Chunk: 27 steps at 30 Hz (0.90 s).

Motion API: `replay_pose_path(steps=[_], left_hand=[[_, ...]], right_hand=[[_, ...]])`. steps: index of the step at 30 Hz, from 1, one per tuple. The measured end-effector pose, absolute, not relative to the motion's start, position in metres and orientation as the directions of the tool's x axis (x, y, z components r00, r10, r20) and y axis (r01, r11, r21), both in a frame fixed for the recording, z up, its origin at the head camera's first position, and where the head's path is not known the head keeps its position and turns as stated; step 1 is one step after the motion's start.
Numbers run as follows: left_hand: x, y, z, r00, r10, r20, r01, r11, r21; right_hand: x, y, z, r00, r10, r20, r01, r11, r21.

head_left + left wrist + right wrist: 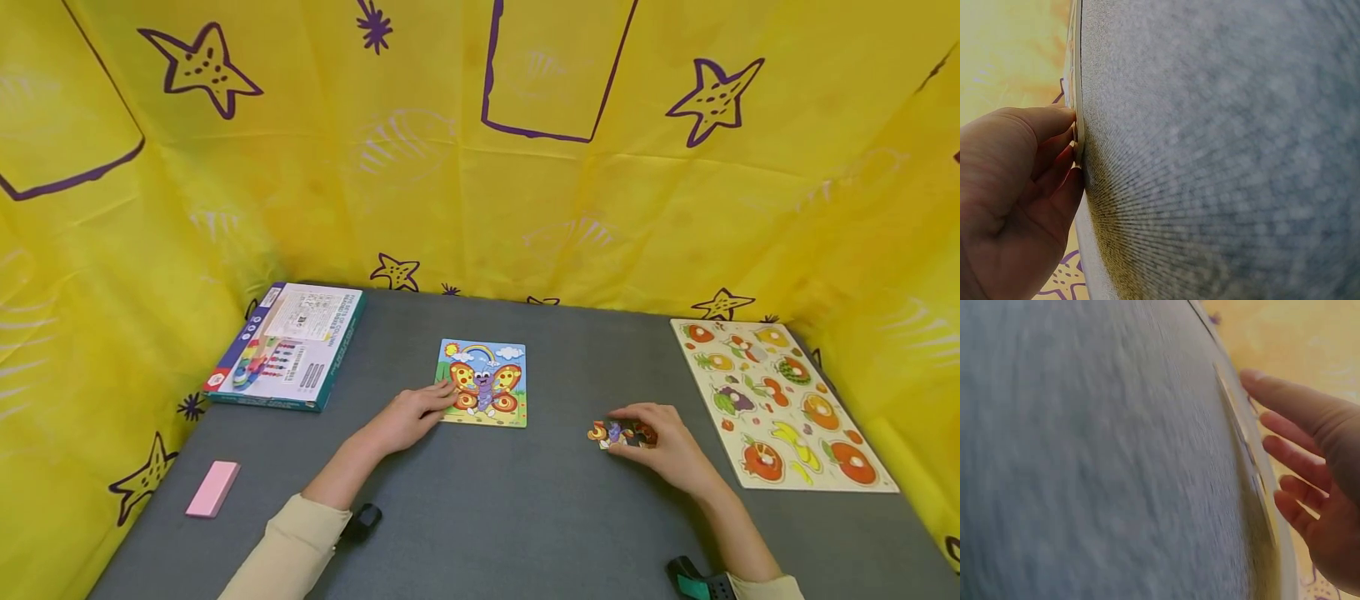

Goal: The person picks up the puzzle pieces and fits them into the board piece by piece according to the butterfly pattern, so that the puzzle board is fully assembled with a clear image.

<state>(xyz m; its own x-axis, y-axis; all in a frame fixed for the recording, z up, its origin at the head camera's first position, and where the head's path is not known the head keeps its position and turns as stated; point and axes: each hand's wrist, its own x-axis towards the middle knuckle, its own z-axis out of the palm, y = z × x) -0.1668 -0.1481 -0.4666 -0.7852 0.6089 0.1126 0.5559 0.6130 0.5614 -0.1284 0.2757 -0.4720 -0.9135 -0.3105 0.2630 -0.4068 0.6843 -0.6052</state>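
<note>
In the head view, a square butterfly puzzle board [486,354] lies flat on the dark grey table. My left hand [408,417] rests on its left edge, and in the left wrist view the thumb and fingertips touch that edge [1080,75]. To the right, a small cluster of butterfly puzzle pieces [615,433] lies on the table, purple and orange. My right hand [667,446] reaches around it with thumb and fingers apart. In the right wrist view the fingers hover beside the flat pieces [1235,415]; the palm side hides part of the cluster in the head view.
A boxed toy set [288,346] lies at the back left, with a pink block [213,489] in front of it. A fruit puzzle board [817,467] is at the right. Yellow patterned cloth [450,200] surrounds the table's back and sides.
</note>
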Motion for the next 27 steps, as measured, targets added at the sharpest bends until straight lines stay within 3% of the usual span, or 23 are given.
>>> replay_pose_path(steps=[15, 27], left_hand=[[-0.166, -0.149, -0.464, -0.793, 0.603, 0.092, 0.533, 0.611, 0.586], [-0.167, -0.149, -0.464, -0.78, 0.617, 0.103, 0.553, 0.603, 0.575]], right_hand=[[-0.138, 0.286, -0.48, -0.863, -0.381, 0.332, -0.505, 0.666, -0.548], [-0.158, 0.232, -0.467, -0.905, -0.316, 0.285, -0.425, 0.648, -0.632]])
